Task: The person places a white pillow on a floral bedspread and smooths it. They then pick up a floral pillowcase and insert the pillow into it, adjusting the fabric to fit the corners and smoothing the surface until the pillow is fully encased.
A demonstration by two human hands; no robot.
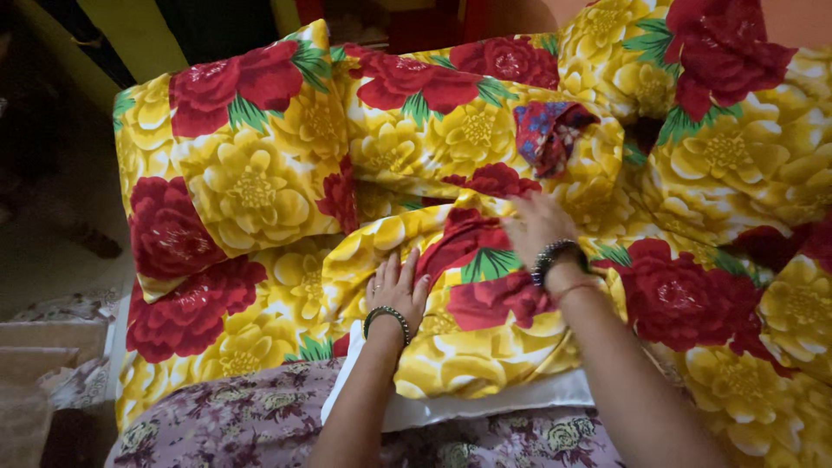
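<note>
A white pillow lies before me, partly inside a yellow pillowcase with red flowers. My left hand rests flat on the case's left part, fingers together, a bead bracelet on the wrist. My right hand presses on the case's upper part, with a dark bracelet and a red thread on the wrist. Neither hand visibly grips the cloth.
A second pillow in the same flowered cloth lies at the upper left on a matching bedsheet. A small blue and red patterned cloth sits further back. Mauve flowered fabric covers the near edge. Dark floor lies left.
</note>
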